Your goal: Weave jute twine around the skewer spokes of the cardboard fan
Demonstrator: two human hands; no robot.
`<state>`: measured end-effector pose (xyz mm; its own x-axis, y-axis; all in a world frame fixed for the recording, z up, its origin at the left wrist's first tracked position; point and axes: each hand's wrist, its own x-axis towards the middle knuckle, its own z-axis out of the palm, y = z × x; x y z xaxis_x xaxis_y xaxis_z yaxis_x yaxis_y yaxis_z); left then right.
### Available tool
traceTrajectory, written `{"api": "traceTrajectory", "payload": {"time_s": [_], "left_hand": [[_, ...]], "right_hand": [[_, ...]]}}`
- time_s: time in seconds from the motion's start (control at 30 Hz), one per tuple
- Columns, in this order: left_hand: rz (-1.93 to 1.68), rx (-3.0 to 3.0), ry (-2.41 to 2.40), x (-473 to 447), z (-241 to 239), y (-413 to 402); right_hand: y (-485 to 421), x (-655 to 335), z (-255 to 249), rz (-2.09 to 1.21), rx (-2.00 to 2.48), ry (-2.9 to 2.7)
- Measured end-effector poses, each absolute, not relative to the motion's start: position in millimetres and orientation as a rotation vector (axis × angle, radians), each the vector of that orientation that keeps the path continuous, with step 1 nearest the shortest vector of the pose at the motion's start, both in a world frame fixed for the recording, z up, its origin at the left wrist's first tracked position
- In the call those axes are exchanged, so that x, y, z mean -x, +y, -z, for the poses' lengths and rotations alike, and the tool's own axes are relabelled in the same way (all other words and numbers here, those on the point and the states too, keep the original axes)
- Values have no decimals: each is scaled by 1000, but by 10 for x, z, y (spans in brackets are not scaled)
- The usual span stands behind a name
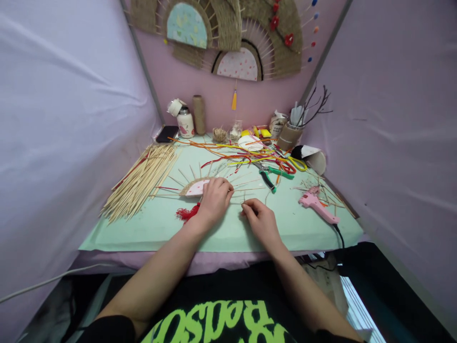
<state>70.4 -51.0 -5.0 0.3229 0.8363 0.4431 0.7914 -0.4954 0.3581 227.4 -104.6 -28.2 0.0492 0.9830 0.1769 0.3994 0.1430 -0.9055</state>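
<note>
My left hand (216, 197) presses down over the right part of a small half-round fan (194, 188), its fingers curled on the frame. The fan has a pink dotted centre, a twine-wrapped rim and thin sticks spreading outward. A red tassel (186, 213) lies beside my left wrist. Just right of the fan, my right hand (261, 220) is closed in a pinch. A thin strand of twine (244, 196) shows at its fingertips, partly hidden by them.
Bamboo sticks (141, 183) are heaped at the left. Beyond my hands lie green-handled pliers (273, 174) and coloured pipe cleaners (228, 155). A pink glue gun (317, 207) with a black cord rests at the right. A bottle (185, 124) and a twig-filled holder (289, 136) stand at the back.
</note>
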Motion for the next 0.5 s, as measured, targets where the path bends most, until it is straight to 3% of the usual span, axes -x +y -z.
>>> {"api": "traceTrajectory", "payload": {"time_s": [0.5], "left_hand": [[-962, -2617, 1417, -667, 116, -525]], "right_hand": [[-922, -2109, 265, -875, 1362, -1413]]}}
